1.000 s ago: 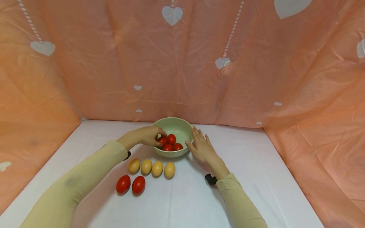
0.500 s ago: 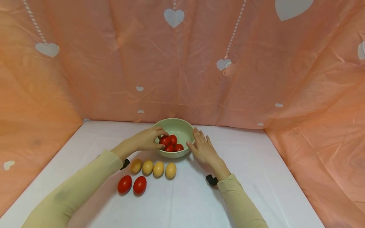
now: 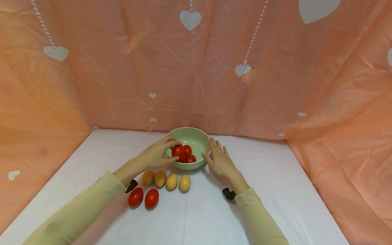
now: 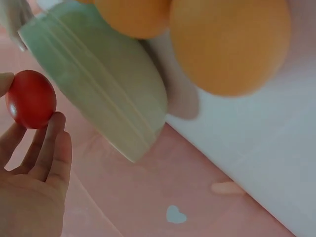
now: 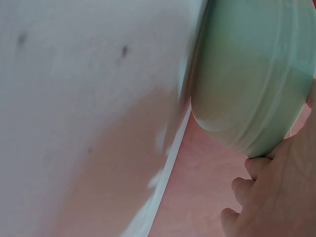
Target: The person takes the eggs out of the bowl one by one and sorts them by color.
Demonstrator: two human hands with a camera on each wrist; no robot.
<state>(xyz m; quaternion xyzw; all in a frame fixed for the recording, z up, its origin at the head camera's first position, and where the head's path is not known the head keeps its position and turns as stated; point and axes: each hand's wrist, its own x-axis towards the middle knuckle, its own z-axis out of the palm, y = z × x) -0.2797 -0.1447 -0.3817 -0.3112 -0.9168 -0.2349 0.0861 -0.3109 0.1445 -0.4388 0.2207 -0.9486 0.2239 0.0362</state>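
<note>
My left hand (image 3: 156,154) pinches a red egg (image 4: 31,98) between thumb and fingertips, holding it above the rim of the pale green bowl (image 3: 200,141). Inside the bowl lie more red eggs (image 3: 191,159), partly hidden by the one in my grip. My right hand (image 3: 219,161) lies along the bowl's right side, its fingers fairly straight and its thumb near the front rim. From the right wrist, the fingers (image 5: 244,190) show against the bowl's outer wall (image 5: 247,74).
Several yellow eggs (image 3: 184,183) stand in a row in front of the bowl. Nearer to me, two red eggs (image 3: 151,198) lie side by side on the white tabletop (image 3: 208,217). A peach curtain (image 3: 196,85) with pale hearts closes off the back and sides.
The left hand has lifted a red egg up from among the others in the bowl, its wrist drawing back toward the left front. The right hand stays at the bowl's side.
</note>
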